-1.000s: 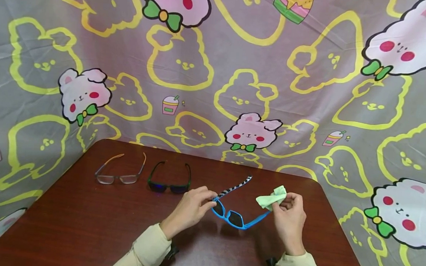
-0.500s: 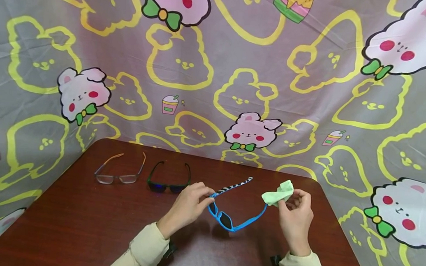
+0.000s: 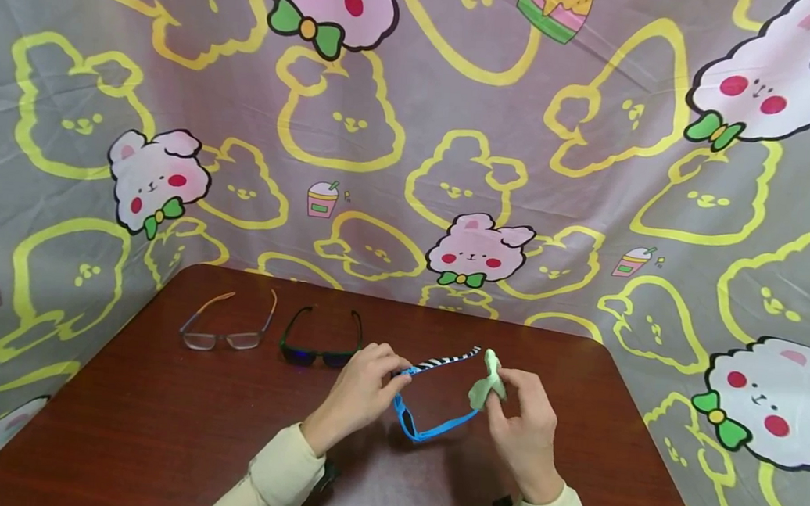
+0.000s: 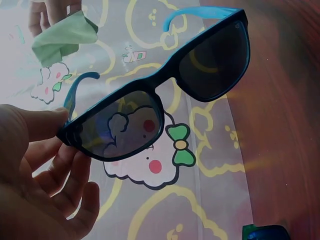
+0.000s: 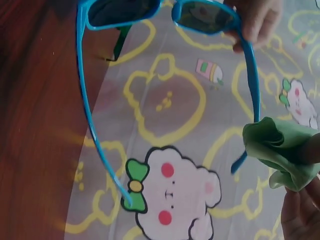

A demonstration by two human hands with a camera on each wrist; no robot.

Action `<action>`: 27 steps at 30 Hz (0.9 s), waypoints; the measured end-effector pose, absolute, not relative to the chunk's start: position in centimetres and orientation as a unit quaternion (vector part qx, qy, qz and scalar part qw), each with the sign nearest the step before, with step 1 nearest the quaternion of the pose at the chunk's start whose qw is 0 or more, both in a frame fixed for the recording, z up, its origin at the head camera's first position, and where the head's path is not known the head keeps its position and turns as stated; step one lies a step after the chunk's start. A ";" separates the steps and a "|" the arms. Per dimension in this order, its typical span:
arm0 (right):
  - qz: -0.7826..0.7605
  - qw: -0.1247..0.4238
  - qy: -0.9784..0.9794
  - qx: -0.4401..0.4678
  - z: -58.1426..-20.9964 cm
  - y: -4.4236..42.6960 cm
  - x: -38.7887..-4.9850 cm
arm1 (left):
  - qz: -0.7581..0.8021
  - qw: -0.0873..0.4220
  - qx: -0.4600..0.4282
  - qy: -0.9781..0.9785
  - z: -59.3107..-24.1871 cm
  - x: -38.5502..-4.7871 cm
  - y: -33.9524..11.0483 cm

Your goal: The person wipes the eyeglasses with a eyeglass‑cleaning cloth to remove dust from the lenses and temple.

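Blue-framed sunglasses (image 3: 445,427) with dark lenses are held up above the table, one zebra-striped temple showing. With thumb and fingers, my left hand (image 3: 363,387) pinches them at the corner by the hinge; the left wrist view shows this grip from the lens side. A light green cloth (image 3: 487,386), bunched up, is pinched in my right hand (image 3: 528,430). In the head view the cloth is at the end of the plain blue temple. The right wrist view has the cloth (image 5: 280,150) overlapping a temple near its tip; whether they touch, I cannot tell.
Clear eyeglasses (image 3: 242,341) stand at the back left of the brown table (image 3: 152,439), temples pointing back. Dark sunglasses (image 3: 320,358) are just right of them. A patterned fabric backdrop (image 3: 373,110) rises behind the table and along both sides.
The blue sunglasses have turned, their lenses swinging left and more edge-on. My right hand with the cloth first drifted right, then came left and lower. My left hand has barely moved.
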State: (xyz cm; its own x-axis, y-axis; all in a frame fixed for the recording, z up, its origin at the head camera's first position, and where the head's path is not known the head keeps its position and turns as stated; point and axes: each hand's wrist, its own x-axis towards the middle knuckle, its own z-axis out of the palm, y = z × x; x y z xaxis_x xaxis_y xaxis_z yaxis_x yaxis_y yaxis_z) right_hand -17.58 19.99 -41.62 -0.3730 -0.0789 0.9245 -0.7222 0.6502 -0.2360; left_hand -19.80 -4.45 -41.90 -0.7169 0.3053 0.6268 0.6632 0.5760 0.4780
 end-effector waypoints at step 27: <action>0.217 0.422 -0.800 0.368 -42.1 16.2 -17.4 | -0.321 0.240 -0.303 -0.865 -41.7 -18.9 -3.1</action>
State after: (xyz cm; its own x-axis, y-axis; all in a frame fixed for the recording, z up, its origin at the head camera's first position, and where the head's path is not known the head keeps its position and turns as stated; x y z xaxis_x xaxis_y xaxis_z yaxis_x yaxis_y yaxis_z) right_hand -17.36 16.25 -42.10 -0.3724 -0.4053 0.8349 -0.7714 0.6354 -0.0356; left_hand -18.94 -3.13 -41.70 -0.7010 0.3705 0.6093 0.6782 0.6106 0.4090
